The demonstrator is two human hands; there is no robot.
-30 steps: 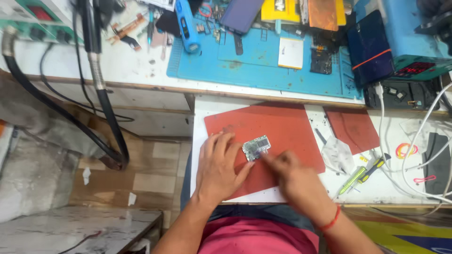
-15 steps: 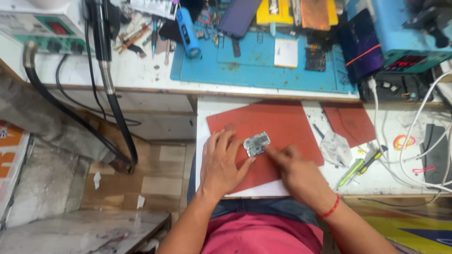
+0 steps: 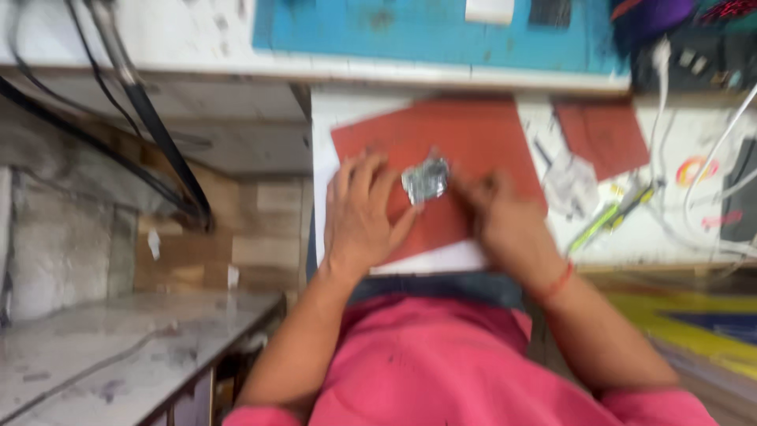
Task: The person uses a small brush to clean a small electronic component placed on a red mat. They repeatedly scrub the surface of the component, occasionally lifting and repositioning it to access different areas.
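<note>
The whole head view is blurred by motion. A small silvery circuit board (image 3: pixel 426 180) lies on a red mat (image 3: pixel 473 134) on the white bench. My left hand (image 3: pixel 361 214) rests flat on the mat just left of the board, fingers spread, thumb tip by the board's lower edge. My right hand (image 3: pixel 505 221), with a red thread at the wrist, has its fingers bunched together against the board's right side. The blur hides whether those fingers pinch the board or a thin tool.
A second, smaller red mat (image 3: pixel 605 136) lies to the right, with green-handled tools (image 3: pixel 615 217) and white cables (image 3: pixel 710 181) beyond. A blue mat (image 3: pixel 441 31) covers the shelf behind. Black hoses (image 3: pixel 150 126) hang at left, above a grey slab (image 3: pixel 118 347).
The camera has swung, so the bench sits higher and larger in view and is now blurred. Both hands stay at the board on the red mat.
</note>
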